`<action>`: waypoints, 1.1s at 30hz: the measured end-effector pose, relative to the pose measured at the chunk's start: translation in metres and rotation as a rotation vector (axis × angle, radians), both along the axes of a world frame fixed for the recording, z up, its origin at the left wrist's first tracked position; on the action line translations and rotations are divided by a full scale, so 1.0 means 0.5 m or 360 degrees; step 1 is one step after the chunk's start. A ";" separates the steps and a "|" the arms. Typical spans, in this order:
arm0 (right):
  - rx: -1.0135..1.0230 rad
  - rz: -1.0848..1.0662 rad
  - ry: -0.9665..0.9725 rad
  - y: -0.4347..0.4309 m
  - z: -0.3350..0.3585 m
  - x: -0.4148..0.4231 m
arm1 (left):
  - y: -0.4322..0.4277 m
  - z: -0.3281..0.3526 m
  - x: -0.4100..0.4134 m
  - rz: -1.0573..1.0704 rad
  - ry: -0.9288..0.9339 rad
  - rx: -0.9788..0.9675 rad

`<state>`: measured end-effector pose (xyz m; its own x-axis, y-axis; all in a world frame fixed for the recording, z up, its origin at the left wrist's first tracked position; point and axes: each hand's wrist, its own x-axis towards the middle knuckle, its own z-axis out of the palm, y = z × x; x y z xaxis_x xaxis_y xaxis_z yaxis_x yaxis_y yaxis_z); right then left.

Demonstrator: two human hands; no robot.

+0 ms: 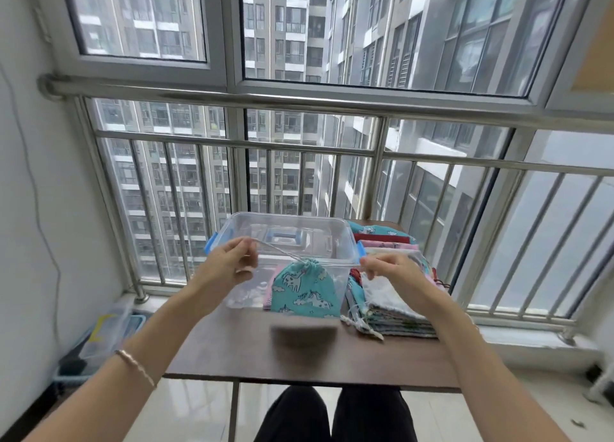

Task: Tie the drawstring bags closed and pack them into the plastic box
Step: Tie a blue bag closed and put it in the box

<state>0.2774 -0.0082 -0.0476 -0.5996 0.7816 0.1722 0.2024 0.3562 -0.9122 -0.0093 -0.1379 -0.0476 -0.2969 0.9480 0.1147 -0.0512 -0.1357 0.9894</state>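
A teal drawstring bag (304,290) printed with white unicorns hangs above the dark table (246,352), its mouth cinched tight. My left hand (232,260) pinches one end of its white cord up and to the left. My right hand (387,268) pinches the other end out to the right, so the cord runs taut between them. Just behind the bag stands a clear plastic box (282,235) with blue latches; a pink bag lies inside near its front wall.
A stack of flat drawstring bags (395,303) lies on the table's right side, with more coloured bags (382,239) behind it. A steel railing (299,149) and windows close off the far side. Plastic bins (103,335) sit on the floor at left.
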 end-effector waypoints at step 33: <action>-0.0292 0.0342 0.0213 -0.071 0.044 -0.163 | 0.087 0.026 0.127 -0.0156 0.0760 0.0319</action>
<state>0.1959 -0.0438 -0.0258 -0.7361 0.6646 0.1283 0.0141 0.2046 -0.9788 0.0540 -0.0943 -0.0346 -0.0783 0.9143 0.3975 0.3770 -0.3419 0.8608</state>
